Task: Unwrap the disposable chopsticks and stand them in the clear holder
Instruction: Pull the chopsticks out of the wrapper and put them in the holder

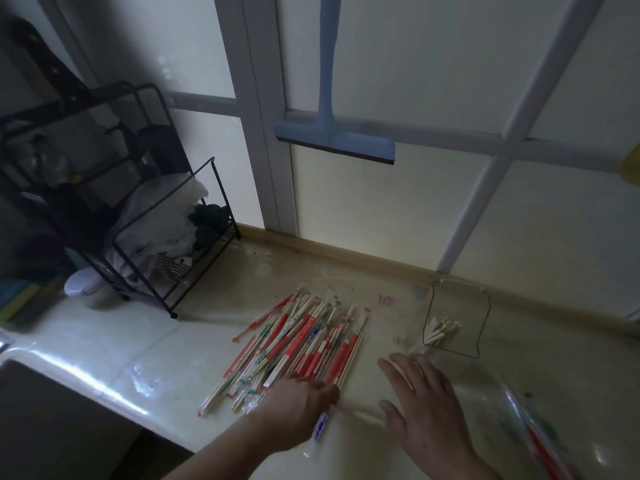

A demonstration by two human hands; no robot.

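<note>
A fan-shaped pile of wrapped disposable chopsticks (301,341), in red, green and blue printed sleeves, lies on the pale counter (145,344). My left hand (298,407) is at the pile's near end, fingers curled onto the wrapped sticks; a blue-printed wrapper (321,426) pokes out beneath it. My right hand (420,407) hovers flat, fingers spread, over the counter right of the pile, holding nothing. The clear holder (481,320) stands at the right by the wall, with several bare chopsticks (441,329) inside it.
A black wire rack (166,237) with cloths stands at the back left, a small white container (85,287) beside it. A blue squeegee (332,133) hangs on the window. Torn clear wrappers (533,434) lie at the lower right. The counter edge drops off at the lower left.
</note>
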